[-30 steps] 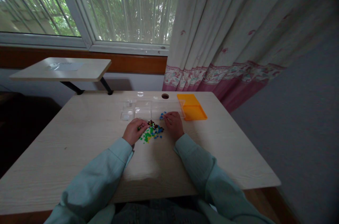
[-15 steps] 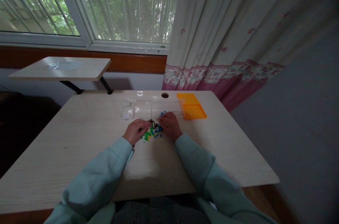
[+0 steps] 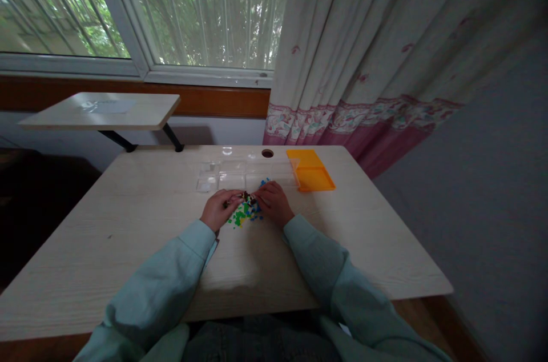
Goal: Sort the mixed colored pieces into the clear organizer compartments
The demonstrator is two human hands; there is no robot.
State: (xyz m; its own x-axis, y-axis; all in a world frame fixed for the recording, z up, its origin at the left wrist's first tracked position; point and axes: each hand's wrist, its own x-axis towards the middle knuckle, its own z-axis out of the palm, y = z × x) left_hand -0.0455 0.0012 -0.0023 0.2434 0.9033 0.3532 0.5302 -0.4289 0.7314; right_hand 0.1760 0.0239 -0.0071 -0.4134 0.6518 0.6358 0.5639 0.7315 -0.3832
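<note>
Small loose plastic pieces, green, yellow, white and blue (image 3: 242, 215), lie in a heap between and just below my hands. My left hand (image 3: 217, 209) is at the heap's left side, its fingers bent and pressed together at the tips. Across from it, my right hand (image 3: 276, 205) has its thumb and fingers pinched at the right side. Dark brown pieces (image 3: 247, 196) show between the two sets of fingertips; whether they are held or lie on the heap is too small to tell. A few blue pieces (image 3: 265, 181) sit just beyond my right fingers.
A clear compartment box (image 3: 231, 175) lies behind the heap. An orange tray (image 3: 314, 178) stands at its right end, partly under the clear plastic. Farther back are a round hole (image 3: 268, 153) in the desk (image 3: 141, 236) and a raised shelf (image 3: 141, 104) at left.
My left fingertips have shifted slightly up and inward, and more of the green pieces show below them. My right hand stays almost in place.
</note>
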